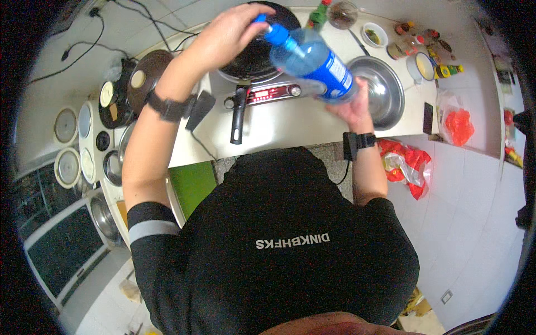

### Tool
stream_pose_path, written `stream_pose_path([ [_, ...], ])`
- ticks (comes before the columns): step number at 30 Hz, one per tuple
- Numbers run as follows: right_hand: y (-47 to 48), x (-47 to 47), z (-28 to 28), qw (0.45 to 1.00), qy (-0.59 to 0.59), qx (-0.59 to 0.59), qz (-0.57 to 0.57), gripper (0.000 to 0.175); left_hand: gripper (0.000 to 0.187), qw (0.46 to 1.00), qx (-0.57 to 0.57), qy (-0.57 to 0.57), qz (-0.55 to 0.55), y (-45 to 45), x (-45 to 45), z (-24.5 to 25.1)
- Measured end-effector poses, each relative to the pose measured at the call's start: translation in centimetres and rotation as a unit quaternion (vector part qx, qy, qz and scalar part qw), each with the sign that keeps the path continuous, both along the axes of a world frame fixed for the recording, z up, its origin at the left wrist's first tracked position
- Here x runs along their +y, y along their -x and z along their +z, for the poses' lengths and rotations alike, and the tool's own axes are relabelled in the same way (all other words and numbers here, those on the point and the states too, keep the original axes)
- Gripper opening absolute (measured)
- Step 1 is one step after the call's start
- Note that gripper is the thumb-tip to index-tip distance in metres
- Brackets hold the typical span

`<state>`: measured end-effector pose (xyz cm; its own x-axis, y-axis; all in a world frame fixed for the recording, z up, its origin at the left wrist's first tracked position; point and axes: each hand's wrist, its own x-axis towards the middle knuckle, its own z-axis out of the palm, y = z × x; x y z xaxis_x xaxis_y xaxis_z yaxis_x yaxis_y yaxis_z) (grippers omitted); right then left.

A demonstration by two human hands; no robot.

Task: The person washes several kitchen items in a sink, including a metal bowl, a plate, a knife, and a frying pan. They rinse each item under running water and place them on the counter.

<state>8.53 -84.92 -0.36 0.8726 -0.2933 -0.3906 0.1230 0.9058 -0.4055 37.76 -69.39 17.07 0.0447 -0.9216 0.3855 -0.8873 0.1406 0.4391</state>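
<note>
A clear plastic bottle [312, 60] with a blue label is tilted, its neck pointing up and left toward the black frying pan [255, 54]. My right hand [356, 102] grips the bottle near its base. At the neck end, my left hand [234, 35] pinches a small blue cap [260, 18] beside the blue collar [277, 34]. Whether cap and collar are joined is unclear. Below the bottle is an induction cooker [268, 94] with a lit red display. The pan rests on it, its black handle [237, 117] pointing toward me.
Right of the cooker lies a stainless steel bowl [383, 100]. Behind it are a small white bowl [374, 35], an enamel mug [421, 67] and several seasoning bottles. A green bottle [318, 16] stands behind the pan. Left are dark pots [146, 77] and cables [94, 46]. Red plastic bags [408, 165] hang right.
</note>
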Motion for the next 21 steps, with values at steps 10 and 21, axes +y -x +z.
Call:
stream_pose_path([
  [10,5.0,2.4,3.2,0.807,0.581,0.035,0.097,0.073,0.028,0.973,-0.165,-0.039,-0.159,13.7,0.7,-0.8],
  [21,1.9,8.7,7.3,0.695,0.711,0.099,-0.035,0.047,0.039,0.985,-0.052,-0.100,-0.127,16.0,1.7,0.0],
])
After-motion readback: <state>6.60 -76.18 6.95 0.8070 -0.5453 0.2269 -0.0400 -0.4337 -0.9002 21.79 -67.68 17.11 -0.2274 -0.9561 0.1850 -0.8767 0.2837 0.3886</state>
